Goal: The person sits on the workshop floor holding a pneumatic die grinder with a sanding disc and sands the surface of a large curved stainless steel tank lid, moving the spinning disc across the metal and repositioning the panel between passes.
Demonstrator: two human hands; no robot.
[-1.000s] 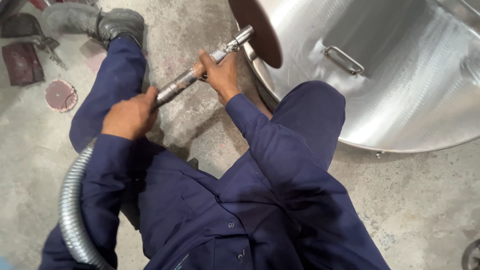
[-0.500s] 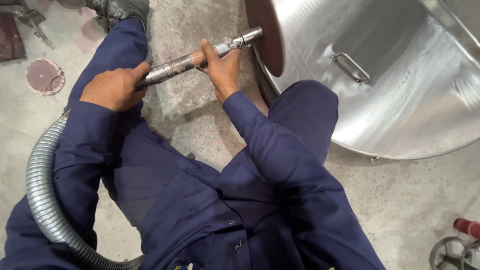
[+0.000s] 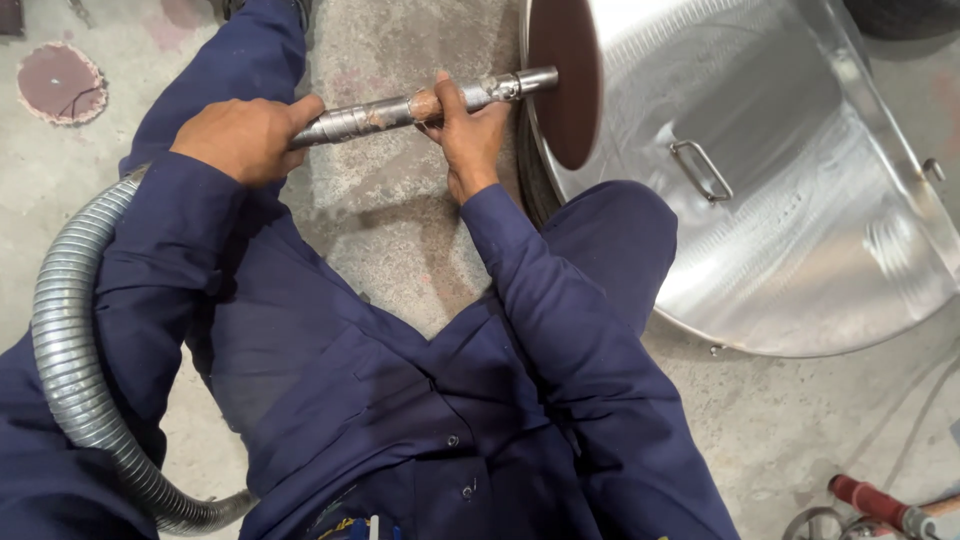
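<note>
While a worn reddish abrasive disc (image 3: 58, 82) lies loose on the concrete floor (image 3: 400, 250) at far left, a corrugated metal hose (image 3: 70, 370) curves up beside the person's left arm toward the tool. The left hand (image 3: 240, 135) wraps the rear of the metal shaft (image 3: 420, 102), fingers closed tight around it, apparently to steady the back end. Further along, the right hand (image 3: 470, 135) grips the same shaft nearer its head, fingers curled under and thumb over the top, which seems to give control close to the working end. The shaft runs nearly level from left to right, slightly raised at the right, and ends in a dark brown sanding disc (image 3: 565, 80) that stands on edge against the rim of a big stainless steel vessel (image 3: 800, 230). That vessel lies tipped on the floor, its shiny wall and a small handle (image 3: 702, 170) facing up. Blue overall sleeves and knees frame the work, and a red-handled tool (image 3: 875, 500) lies at lower right.
</note>
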